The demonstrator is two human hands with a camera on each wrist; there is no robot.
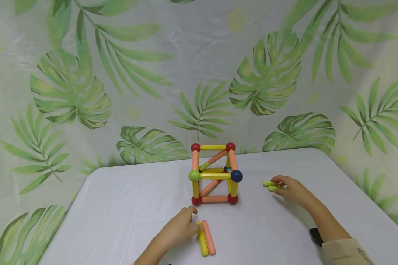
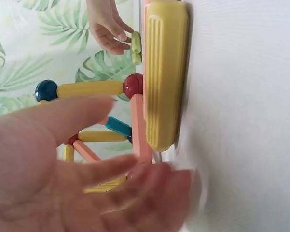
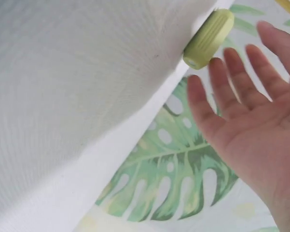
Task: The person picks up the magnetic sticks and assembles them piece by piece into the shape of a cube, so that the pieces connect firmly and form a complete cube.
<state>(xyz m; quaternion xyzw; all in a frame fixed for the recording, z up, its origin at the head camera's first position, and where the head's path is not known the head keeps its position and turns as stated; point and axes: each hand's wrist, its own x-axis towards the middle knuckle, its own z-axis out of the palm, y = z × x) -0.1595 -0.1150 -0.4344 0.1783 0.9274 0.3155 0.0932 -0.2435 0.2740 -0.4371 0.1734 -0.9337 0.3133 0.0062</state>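
My left hand point(image 1: 180, 228) hovers by a yellow rod point(image 1: 203, 243) and a pink rod point(image 1: 209, 238), which lie side by side on the table. In the left wrist view its thumb and fingers are apart, and the yellow rod point(image 2: 167, 77) lies beyond them, ungripped. At the right, my right hand point(image 1: 293, 189) is beside two short yellow-green rods point(image 1: 268, 183). The right wrist view has its fingers point(image 3: 227, 92) spread and relaxed, the tips close to a yellow-green rod point(image 3: 209, 38); whether they touch it I cannot tell.
Between the hands, farther back, stands a cube frame of yellow and pink rods point(image 1: 215, 176) joined by red, green and blue balls point(image 1: 236, 176). The white table point(image 1: 129, 206) ends at a leaf-patterned backdrop point(image 1: 199, 110). A dark band point(image 1: 316, 237) is on the right wrist.
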